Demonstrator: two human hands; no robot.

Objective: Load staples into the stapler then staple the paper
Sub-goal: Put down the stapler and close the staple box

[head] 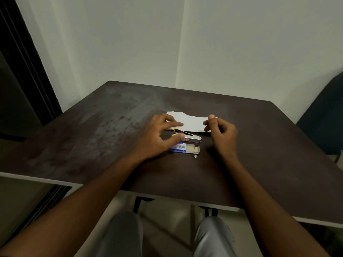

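A torn white paper (191,121) lies flat on the dark table (259,145). Just in front of it sits a small metal stapler (193,139) with a yellow rear end and its black top slightly raised. An open blue-and-white staple box (185,148) lies nearer to me, with a small loose bit of staples (195,156) at its right. My left hand (157,136) has its fingers spread over the stapler's yellow end, forefinger on the paper, thumb against the stapler. My right hand (221,131) is curled, thumb and forefinger at the paper's right edge. Whether they pinch anything is hidden.
The table stands in a corner of pale walls. A dark chair (324,117) is at the right, a dark door frame (24,71) at the left. My knees in grey trousers (213,238) are under the table's front edge.
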